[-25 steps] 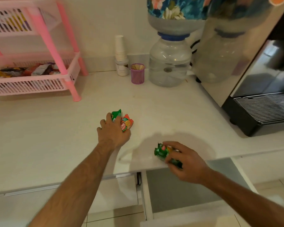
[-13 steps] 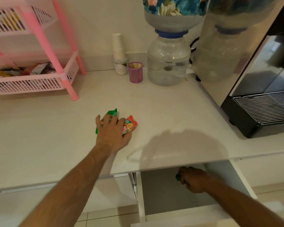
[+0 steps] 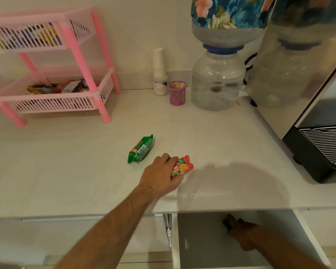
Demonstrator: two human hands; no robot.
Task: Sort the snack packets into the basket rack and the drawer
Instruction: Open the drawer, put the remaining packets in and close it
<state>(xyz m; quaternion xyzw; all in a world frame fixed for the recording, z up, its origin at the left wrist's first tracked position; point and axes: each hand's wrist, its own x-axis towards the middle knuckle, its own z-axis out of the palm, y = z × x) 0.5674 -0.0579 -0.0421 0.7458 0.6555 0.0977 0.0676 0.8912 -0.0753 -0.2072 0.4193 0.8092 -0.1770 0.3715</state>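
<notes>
Under the left hand (image 3: 161,174), on the bench (image 3: 66,171), lies the red snack packet (image 3: 182,166); the grip is closed on its near end, fingers curled over the wrapper. Just beyond and left of that grip lies the green snack packet (image 3: 141,148), untouched. The right hand (image 3: 239,229) reaches deep into the open drawer (image 3: 202,245); its grip state cannot be determined. Both packets appear light, crinkly and slippery, with brittle contents. Take hold across the middle, pinching lightly. The basket rack (image 3: 52,98) stands well beyond and left.
</notes>
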